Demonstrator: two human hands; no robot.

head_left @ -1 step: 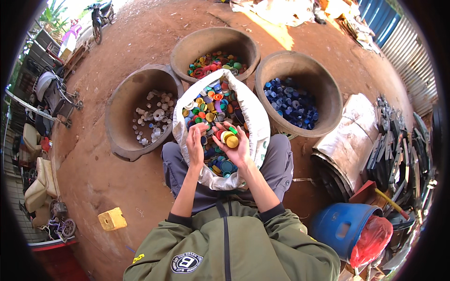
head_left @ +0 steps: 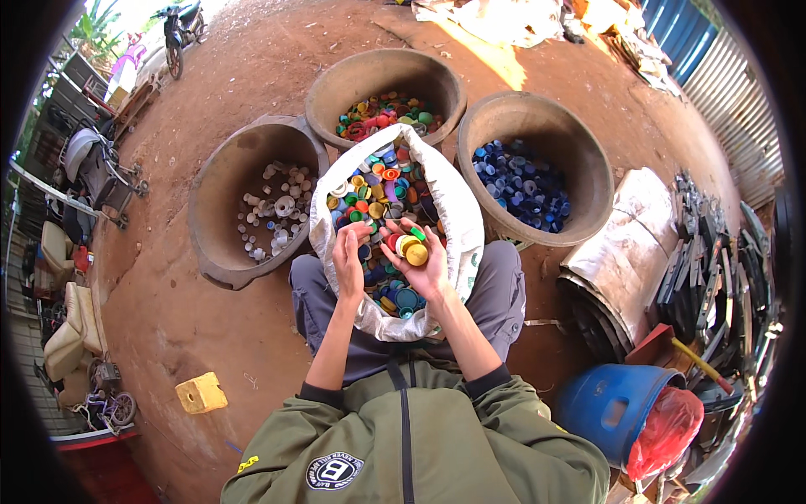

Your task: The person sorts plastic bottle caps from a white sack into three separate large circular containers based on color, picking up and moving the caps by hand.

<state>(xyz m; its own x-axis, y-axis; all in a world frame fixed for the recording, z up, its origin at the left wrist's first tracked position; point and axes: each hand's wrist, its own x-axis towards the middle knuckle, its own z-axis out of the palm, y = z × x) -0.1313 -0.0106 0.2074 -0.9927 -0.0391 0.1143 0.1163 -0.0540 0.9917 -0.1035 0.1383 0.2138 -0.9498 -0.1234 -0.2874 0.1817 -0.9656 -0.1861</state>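
Note:
A white woven sack [head_left: 461, 214] stands between my knees, its mouth rolled wide. It is filled with bottle caps [head_left: 390, 189] of many colours. Over the caps my right hand [head_left: 432, 267] is turned palm up and cradles several bottle caps [head_left: 415, 251], yellow, red and green among them. My left hand [head_left: 348, 260] is at the sack's left side, fingers apart and slightly bent, and I see nothing held in it.
Beyond the sack stand three large tubs: the left tub [head_left: 220, 181] with white caps, the middle tub [head_left: 323, 97] with mostly red, green and yellow ones, the right tub [head_left: 588, 181] with blue ones. A blue barrel [head_left: 588, 403] lies at right. A yellow block [head_left: 201, 393] is at left.

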